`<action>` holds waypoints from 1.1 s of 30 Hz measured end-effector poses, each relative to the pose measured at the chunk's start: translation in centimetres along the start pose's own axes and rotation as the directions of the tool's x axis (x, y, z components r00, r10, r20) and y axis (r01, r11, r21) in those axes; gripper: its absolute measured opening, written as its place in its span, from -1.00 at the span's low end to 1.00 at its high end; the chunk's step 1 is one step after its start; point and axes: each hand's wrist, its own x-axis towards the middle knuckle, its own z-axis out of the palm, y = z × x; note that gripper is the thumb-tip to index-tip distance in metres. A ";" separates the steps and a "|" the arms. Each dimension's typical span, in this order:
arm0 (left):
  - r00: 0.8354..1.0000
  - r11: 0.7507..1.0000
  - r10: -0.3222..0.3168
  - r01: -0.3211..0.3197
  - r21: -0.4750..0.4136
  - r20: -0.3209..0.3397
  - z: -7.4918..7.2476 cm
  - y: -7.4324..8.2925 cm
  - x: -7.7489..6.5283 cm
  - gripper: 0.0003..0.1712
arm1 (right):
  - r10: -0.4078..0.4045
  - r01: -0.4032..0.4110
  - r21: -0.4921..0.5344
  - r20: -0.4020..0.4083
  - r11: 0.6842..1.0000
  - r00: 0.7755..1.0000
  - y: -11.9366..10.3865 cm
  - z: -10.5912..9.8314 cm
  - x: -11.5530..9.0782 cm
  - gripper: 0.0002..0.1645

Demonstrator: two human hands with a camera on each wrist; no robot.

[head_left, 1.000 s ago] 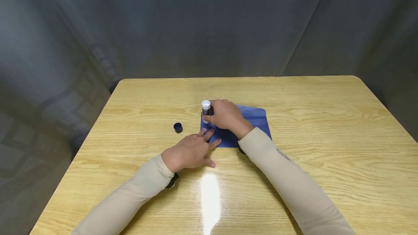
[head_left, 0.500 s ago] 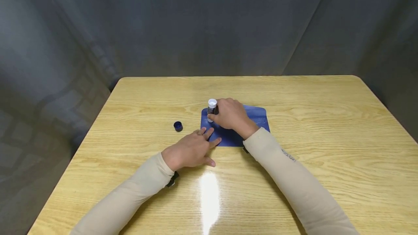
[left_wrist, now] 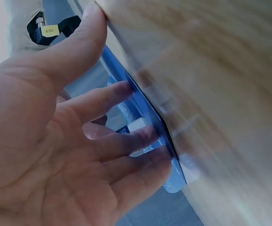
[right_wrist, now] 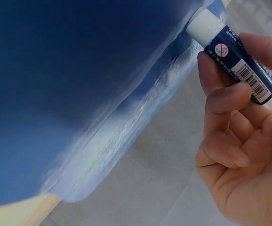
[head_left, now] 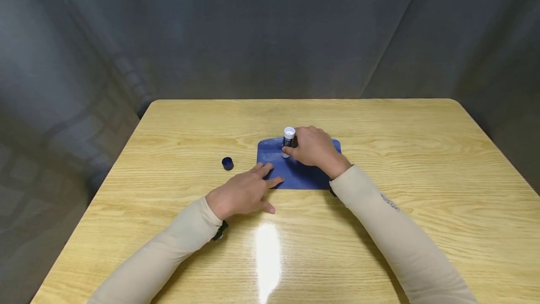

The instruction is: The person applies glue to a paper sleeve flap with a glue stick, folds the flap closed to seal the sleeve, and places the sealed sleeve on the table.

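A blue envelope (head_left: 301,179) lies flat on the table with its flap spread toward the far side. My right hand (head_left: 316,147) pinches a glue stick (head_left: 288,144) between thumb and fingers. The stick stands nearly upright, white base up, its lower end against the flap. Whitish streaks run along the flap (right_wrist: 112,134) in the right wrist view, where the dark label and barcode of the stick also show. My left hand (head_left: 243,192) rests with spread fingers on the envelope's near left corner; its fingertips (left_wrist: 148,134) touch the paper in the left wrist view.
A dark blue cap (head_left: 228,163) sits on the wooden table (head_left: 422,177) left of the envelope. Grey curtains (head_left: 270,32) hang behind the table's far edge and along its sides.
My right hand has moved to the right along the flap with the glue stick, from the envelope's left edge toward its middle. The left hand has stayed in place on the envelope.
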 end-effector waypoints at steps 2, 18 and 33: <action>1.000 1.000 0.002 -0.002 -0.006 0.001 0.0 -0.1 0.0 -0.10 | 0.003 -0.003 -0.003 -0.003 1.000 1.000 0.4 -0.1 -0.2 -0.60; 1.000 1.000 0.016 -0.016 -0.020 0.009 -0.3 0.1 -0.1 -0.10 | 0.031 -0.032 -0.018 -0.030 0.999 0.999 4.0 -1.3 -1.9 -0.64; 0.999 0.999 0.034 -0.034 -0.001 0.015 -0.5 0.3 0.0 -0.10 | 0.101 -0.102 -0.054 -0.034 0.993 0.994 7.5 -2.9 -3.8 -0.60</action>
